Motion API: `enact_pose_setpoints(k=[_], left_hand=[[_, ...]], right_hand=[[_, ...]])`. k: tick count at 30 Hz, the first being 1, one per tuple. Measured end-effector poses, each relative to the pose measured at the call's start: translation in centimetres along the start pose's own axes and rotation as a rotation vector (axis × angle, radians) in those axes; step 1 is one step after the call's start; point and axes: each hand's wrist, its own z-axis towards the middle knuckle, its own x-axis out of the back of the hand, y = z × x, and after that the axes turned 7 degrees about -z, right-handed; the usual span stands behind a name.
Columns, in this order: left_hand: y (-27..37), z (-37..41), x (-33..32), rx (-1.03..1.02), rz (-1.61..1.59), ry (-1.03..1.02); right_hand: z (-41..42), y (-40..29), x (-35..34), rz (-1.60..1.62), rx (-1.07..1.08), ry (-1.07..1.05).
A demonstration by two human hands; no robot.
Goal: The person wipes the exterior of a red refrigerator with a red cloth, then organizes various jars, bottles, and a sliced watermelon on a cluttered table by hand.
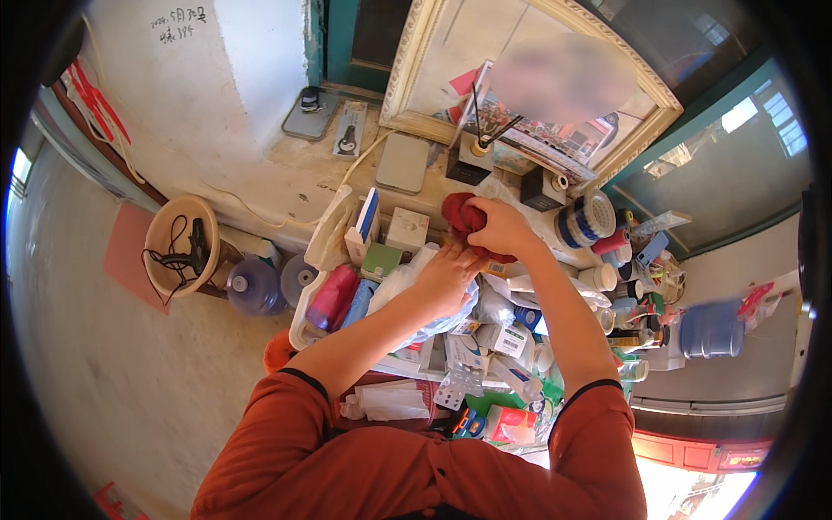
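My right hand [502, 227] grips a bunched dark red cloth [460, 211] at the back of a crowded white plastic tray [300, 328]. My left hand [448, 276] is palm down with fingers reaching toward the cloth's lower edge; whether it pinches anything underneath is hidden. Beneath that hand is a translucent plastic bag [396, 286]. To its left stand a green box [381, 261], a white carton [408, 229] and a pink roll [333, 296]. Medicine boxes [510, 339] and blister packs [458, 385] lie nearer my body.
Behind the tray, a ledge carries a grey flat case [402, 164], a black reed diffuser [469, 159] and a framed mirror [416, 65]. Bottles and jars [598, 277] crowd the right. On the left are a beige basin [153, 260] with a corded black device and a large water bottle [255, 286].
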Motion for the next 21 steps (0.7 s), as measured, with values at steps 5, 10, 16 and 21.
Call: enact_pose_setpoints(k=[5,10,16,21], left_hand=[[-0.1,-0.3,-0.4,0.015,0.018,0.001],[-0.5,-0.1,-0.5,-0.011,-0.124,0.036],[1.7,-1.0,5.4,0.178,-0.356,0.108],[-5.1,1.8,11.1,0.499,0.039,0.591]], right_hand=[[3.0,-6.1,-0.9,-0.097,-0.126,0.155],[4.4,-6.9,-1.9,-0.220,-0.127,0.093],[3.2,-4.0,1.2,-0.144,0.054,-0.076],[2.2,-1.7,0.7,0.062,-0.033,-0.031]])
